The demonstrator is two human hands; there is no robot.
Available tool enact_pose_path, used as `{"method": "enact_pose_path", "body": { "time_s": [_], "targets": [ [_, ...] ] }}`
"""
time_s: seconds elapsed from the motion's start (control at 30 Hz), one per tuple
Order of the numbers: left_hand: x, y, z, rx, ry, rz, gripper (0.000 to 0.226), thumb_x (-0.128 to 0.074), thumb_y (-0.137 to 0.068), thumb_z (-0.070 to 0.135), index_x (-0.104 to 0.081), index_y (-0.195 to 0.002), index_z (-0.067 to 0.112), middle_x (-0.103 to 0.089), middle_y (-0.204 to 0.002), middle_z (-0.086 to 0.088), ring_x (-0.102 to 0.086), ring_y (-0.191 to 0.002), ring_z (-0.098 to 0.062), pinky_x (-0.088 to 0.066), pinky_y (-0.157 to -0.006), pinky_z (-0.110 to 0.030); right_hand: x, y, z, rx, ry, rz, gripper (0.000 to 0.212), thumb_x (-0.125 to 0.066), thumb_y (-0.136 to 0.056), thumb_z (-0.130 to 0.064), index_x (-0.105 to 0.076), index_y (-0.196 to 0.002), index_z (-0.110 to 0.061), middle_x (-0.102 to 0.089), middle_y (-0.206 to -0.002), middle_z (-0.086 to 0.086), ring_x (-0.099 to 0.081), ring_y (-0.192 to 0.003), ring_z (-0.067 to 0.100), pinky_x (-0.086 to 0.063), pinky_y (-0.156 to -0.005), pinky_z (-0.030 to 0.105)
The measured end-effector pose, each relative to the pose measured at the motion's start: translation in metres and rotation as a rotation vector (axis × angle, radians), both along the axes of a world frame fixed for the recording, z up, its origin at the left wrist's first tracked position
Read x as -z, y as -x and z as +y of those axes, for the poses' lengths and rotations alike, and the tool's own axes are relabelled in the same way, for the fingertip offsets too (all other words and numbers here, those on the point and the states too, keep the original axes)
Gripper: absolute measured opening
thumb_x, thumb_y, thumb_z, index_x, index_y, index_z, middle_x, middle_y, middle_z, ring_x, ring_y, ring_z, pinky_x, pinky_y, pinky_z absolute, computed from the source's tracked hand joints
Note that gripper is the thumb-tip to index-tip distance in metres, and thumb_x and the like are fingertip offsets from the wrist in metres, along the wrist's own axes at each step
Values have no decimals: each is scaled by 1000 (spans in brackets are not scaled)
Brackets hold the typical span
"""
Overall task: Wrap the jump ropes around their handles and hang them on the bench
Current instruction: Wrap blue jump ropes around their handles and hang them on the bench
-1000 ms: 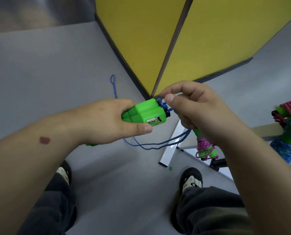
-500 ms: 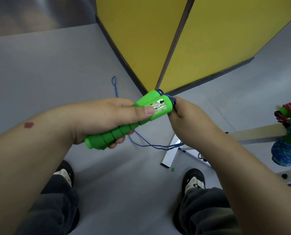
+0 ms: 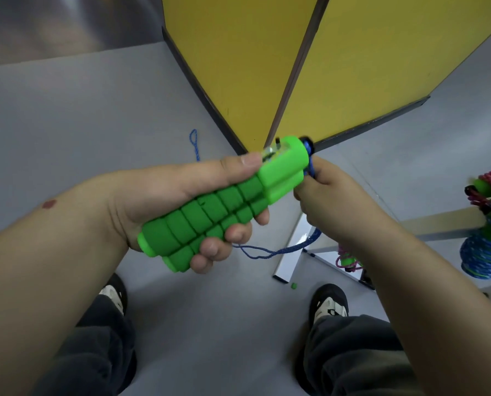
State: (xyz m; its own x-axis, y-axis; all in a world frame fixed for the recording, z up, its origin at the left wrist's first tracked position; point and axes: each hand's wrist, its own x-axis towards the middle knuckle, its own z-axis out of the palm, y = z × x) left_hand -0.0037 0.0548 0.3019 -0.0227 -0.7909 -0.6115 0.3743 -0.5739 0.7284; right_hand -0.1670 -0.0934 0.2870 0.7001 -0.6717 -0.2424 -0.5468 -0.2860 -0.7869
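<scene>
Risk judged: slack blue rope (image 3: 270,252) trailing to the floor could snag a shoe or slip from the pinch, loosening the wrap. Green handles (image 3: 218,204) gripped in curled left hand (image 3: 167,201); right hand (image 3: 332,201) at 3 o'clock, pinching rope at the cap.

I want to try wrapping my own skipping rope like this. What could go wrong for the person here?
1. The thin blue cord hangs in a slack loop down near the black-and-white shoes, so it might snag or tangle as it winds.
2. The left hand holds the two ribbed green foam handles together; they might slide apart.
3. The right hand pinches the cord close to the handle caps, so a slip might loosen the wrap.
</scene>
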Motion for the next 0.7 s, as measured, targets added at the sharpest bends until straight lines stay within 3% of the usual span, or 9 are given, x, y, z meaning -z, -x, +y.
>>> {"method": "enact_pose_path", "body": {
  "time_s": [0.13, 0.2, 0.23, 0.3, 0.37, 0.43, 0.57, 0.7],
  "targets": [
    [-1, 3, -2, -43, 46, 62, 61, -66, -83, 73, -67, -97, 13, -56, -74, -4, -51, -51, -18, -46, -49, -27, -2, -1, 12, -134, 170, 172, 29, -37, -105, -42, -55, -89, -24, -49, -68, -1, -45, -60, 19, -37, -58, 35],
    [-3, 6, -6, -104, 20, -13, 69, -70, -77, 76, -61, -103, 12, -57, -73, -4, -52, -51, -17, -48, -49, -28, -5, -2, 18, -227, 315, 262, 29, -38, -105, -42, -45, -86, -21, -49, -70, -1, -48, -67, 22, -38, -60, 37],
    [0, 8, -9, -112, -6, -169, 71, -70, -74, 77, -59, -101, 13, -57, -74, -4, -53, -52, -18, -49, -51, -29, -7, -2, 21, -267, 366, 302, 32, -38, -105, -42, -40, -81, -21, -48, -70, 0, -48, -68, 24, -37, -59, 38],
    [7, 10, -11, -10, -77, -649, 65, -62, -77, 80, -55, -93, 17, -62, -77, -1, -59, -59, -19, -50, -56, -32, -13, -1, 23, -342, 436, 352, 36, -40, -104, -42, -35, -76, -20, -47, -70, 0, -47, -66, 22, -33, -54, 36],
    [13, 10, -10, 157, -150, -1076, 58, -53, -81, 82, -51, -91, 25, -63, -83, 0, -62, -72, -17, -46, -62, -33, -18, 1, 22, -416, 469, 345, 35, -43, -103, -40, -39, -75, -20, -47, -68, -1, -45, -63, 17, -31, -52, 36],
    [17, 10, -9, 297, -183, -1251, 57, -52, -80, 84, -46, -91, 28, -59, -87, 2, -58, -77, -15, -38, -60, -33, -23, 3, 20, -456, 442, 292, 31, -49, -101, -39, -49, -78, -20, -49, -67, -1, -46, -62, 15, -36, -55, 37],
    [16, 12, -7, 475, -112, -1288, 56, -58, -76, 84, -46, -90, 31, -59, -85, 7, -57, -75, -12, -40, -60, -33, -25, 8, 4, -402, 264, 173, 23, -62, -96, -39, -64, -80, -22, -51, -63, -5, -44, -55, 6, -35, -49, 20],
    [9, 8, -3, 570, -54, -1176, 58, -59, -69, 87, -52, -88, 33, -61, -79, 6, -61, -72, -12, -49, -66, -35, -25, 13, -7, -336, 37, 16, 18, -75, -87, -34, -71, -80, -17, -62, -70, 10, -51, -60, 19, -43, -56, 33]
  ]
}}
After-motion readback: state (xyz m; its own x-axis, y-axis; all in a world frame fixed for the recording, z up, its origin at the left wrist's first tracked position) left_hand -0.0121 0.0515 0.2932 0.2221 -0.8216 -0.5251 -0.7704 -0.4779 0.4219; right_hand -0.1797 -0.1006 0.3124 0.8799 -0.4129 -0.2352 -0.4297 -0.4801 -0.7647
